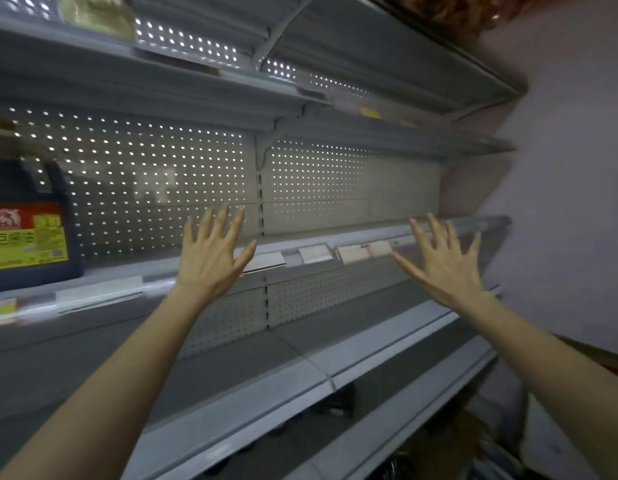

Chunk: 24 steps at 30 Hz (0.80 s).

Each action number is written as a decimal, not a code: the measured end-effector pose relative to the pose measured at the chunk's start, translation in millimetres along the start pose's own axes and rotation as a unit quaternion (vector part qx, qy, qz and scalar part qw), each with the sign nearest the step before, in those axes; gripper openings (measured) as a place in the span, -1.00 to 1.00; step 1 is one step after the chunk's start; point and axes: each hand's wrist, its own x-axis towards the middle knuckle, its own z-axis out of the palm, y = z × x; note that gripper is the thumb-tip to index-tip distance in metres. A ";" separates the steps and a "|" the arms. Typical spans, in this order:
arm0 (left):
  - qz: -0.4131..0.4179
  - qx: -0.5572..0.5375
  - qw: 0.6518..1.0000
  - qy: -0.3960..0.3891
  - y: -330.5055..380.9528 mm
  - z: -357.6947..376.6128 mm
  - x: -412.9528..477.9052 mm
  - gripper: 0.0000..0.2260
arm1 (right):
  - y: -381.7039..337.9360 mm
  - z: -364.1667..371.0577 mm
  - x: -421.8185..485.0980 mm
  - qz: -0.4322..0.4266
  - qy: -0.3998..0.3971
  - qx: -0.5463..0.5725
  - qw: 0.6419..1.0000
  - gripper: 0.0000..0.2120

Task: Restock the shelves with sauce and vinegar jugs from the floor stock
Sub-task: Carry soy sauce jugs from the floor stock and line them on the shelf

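Two hands, left and right, spread wide, holding nothing, dark sauce jug shelved far left

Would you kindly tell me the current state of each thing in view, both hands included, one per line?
Left hand: open, fingers spread, holding nothing.
Right hand: open, fingers spread, holding nothing.
Dark jug: upright on the shelf at the far left, label facing out.
Shelf: carries the jug at its left end.
Price tag holders: clipped along the shelf edge; print too blurred to read.
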 end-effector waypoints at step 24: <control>0.215 -0.180 0.959 0.036 281.5 38.3 60.2 -0.35 | 218.4 -33.9 -101.5 0.209 -0.031 -0.179 0.961 -0.27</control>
